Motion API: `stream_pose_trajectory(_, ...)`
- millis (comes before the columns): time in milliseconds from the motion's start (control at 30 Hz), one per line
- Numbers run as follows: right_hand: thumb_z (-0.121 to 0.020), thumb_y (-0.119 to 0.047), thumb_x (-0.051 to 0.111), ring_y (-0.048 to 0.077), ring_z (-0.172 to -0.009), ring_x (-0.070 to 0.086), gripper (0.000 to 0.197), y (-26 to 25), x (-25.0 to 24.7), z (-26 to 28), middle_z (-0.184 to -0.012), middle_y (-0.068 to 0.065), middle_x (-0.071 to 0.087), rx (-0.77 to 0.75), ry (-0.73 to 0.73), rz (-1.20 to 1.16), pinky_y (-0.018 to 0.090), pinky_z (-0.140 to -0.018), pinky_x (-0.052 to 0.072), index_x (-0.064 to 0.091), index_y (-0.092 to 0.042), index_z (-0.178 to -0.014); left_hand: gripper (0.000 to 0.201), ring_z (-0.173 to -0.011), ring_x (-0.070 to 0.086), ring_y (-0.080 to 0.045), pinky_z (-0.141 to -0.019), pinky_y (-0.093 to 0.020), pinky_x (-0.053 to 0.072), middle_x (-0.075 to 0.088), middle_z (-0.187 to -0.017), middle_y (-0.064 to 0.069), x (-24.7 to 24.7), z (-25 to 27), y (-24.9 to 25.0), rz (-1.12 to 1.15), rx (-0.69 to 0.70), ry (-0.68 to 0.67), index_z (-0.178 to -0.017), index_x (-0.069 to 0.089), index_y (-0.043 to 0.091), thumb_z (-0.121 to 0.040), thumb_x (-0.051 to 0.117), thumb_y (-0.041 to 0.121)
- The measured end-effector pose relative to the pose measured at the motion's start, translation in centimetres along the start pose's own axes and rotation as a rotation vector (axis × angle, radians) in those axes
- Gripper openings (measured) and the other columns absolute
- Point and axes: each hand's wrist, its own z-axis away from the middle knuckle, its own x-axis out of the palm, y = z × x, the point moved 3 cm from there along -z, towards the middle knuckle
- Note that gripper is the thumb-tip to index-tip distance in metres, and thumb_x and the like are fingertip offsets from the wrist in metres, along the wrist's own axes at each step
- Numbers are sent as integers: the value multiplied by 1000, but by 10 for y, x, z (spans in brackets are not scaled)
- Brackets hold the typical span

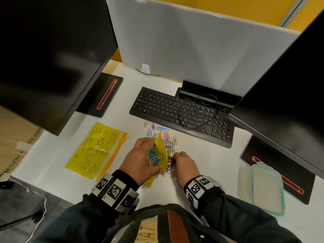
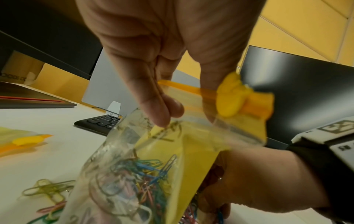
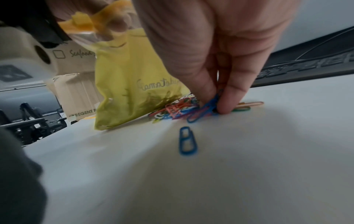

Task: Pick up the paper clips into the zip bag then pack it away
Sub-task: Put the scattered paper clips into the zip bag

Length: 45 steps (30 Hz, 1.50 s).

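My left hand (image 1: 140, 158) holds a yellow zip bag (image 1: 157, 153) upright with its mouth held apart; fingers pinch the top edge near the orange slider (image 2: 231, 97). Several coloured paper clips (image 2: 138, 178) lie inside the bag. More paper clips (image 1: 166, 139) are scattered on the white desk behind and right of the bag. My right hand (image 1: 182, 162) is down on the desk just right of the bag, its fingertips (image 3: 226, 106) pinching a bunch of blue clips (image 3: 205, 110) from the pile. A single blue clip (image 3: 186, 141) lies loose nearer to me.
A second yellow zip bag (image 1: 95, 149) lies flat on the left. A black keyboard (image 1: 182, 114) with a cable sits behind the clips. Two monitors (image 1: 52, 55) overhang both sides on their bases. A lidded plastic container (image 1: 263, 188) stands at the right.
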Motion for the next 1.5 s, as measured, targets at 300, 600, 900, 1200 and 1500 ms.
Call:
stream_pose_trajectory(300, -77, 8, 59, 16, -67, 63, 24, 37, -35, 5, -72, 3, 71, 230, 197, -580, 11, -65, 51, 73, -11, -78, 90, -94, 58, -27, -87, -25, 43, 35, -137, 0, 0, 0, 2, 3, -35, -42, -135, 33, 18, -60, 81, 27)
stream_pose_trajectory(600, -67, -9, 79, 8, -60, 55, 20, -41, -70, 10, -68, -3, 61, -71, 39, -744, 20, -63, 47, 70, -16, -84, 91, -118, 47, -19, -98, -28, 41, 35, -137, -3, 3, -1, 4, 3, -8, -26, -136, 33, 15, -58, 80, 25)
stream_pose_trajectory(900, -63, -44, 79, 30, -136, 27, 105, -4, -13, -10, -152, 9, 23, 2, -162, -79, 42, -109, 34, 17, -21, -146, 90, -112, 49, -18, -92, -20, 39, 36, -137, -3, -2, 0, -2, 5, -11, 3, -135, 34, 16, -59, 81, 25)
stream_pose_trajectory(1200, -88, -2, 43, 33, -112, 49, 41, -1, 5, -4, -121, 14, 51, -148, -38, 113, 39, -85, 45, 45, -9, -128, 91, -120, 44, -16, -97, -23, 38, 36, -137, -2, 2, -1, -3, -3, -16, -6, -136, 33, 18, -59, 80, 26)
stream_pose_trajectory(1500, -82, 2, 54, 21, -73, 67, 21, 29, -14, 7, -85, 8, 68, 80, 125, -352, 19, -69, 54, 70, -9, -92, 91, -119, 44, -15, -98, -24, 39, 34, -138, 0, 4, 0, 0, -3, -1, -33, -136, 31, 18, -61, 80, 27)
